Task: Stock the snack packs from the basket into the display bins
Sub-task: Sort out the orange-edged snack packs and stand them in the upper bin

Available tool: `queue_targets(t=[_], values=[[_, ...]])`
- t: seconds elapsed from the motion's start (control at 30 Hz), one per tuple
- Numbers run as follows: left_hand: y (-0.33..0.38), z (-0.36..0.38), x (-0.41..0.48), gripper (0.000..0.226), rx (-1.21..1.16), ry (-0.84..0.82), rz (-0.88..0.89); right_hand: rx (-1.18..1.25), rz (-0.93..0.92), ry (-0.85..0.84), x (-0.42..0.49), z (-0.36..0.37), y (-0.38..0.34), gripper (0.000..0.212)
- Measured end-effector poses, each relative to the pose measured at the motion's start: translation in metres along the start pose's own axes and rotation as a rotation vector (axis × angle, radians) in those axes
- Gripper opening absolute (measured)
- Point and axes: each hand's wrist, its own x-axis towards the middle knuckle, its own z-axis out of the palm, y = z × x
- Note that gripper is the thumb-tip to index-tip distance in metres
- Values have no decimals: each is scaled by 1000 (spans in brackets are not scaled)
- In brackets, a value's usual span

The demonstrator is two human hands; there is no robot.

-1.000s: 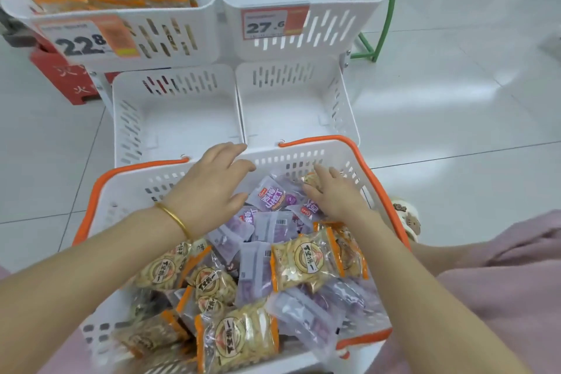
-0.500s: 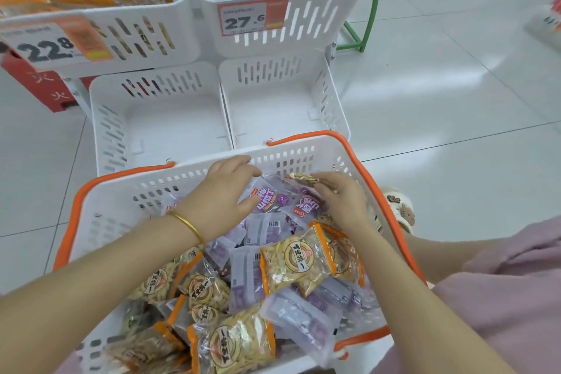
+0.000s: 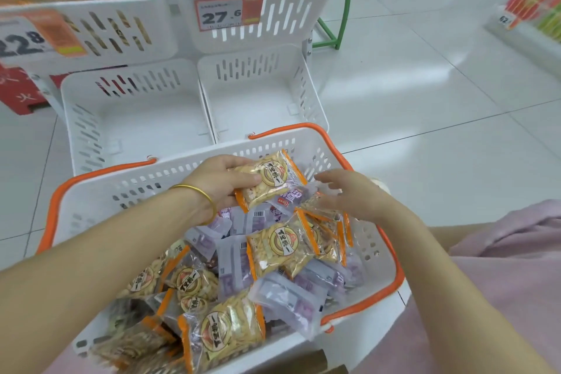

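Note:
A white basket with orange handles sits in front of me, heaped with orange-edged snack packs and purple packs. My left hand grips one orange-edged pack raised a little over the basket's far end. My right hand hovers beside it with fingers spread and relaxed, over the packs at the basket's right side, holding nothing. Beyond the basket stand two white lower display bins, left and right, with nothing in them.
Above them are two upper bins: the left one holds orange packs and bears a 22.8 tag, the right one bears a 27.6 tag. A green rack leg stands behind. White tiled floor lies to the right. Pink clothing is at lower right.
My left hand has picked an orange-edged pack out of the pile and lifted it. My right hand has opened and spread beside it. The view has tilted down and closer.

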Motion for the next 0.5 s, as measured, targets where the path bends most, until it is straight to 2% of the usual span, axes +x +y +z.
queue_targets(t=[0.07,0.13,0.2,0.3,0.4,0.5], values=[[-2,-1,0,36,-7,-4,-6,-124,61,-105,-1,11,4,63],[-3,-1,0,36,-27,-15,-16,-137,92,-104,0,20,3,65],[-5,-1,-1,35,-45,-29,-21,-180,109,-64,1,25,4,58],[-8,-3,-1,31,-56,-43,-14,-271,79,-61,5,29,3,33],[-9,-5,-1,22,-73,-36,-6,-380,13,-40,6,32,1,33],[-8,-5,-1,14,-127,-31,0,-448,-28,70,9,33,2,25]])
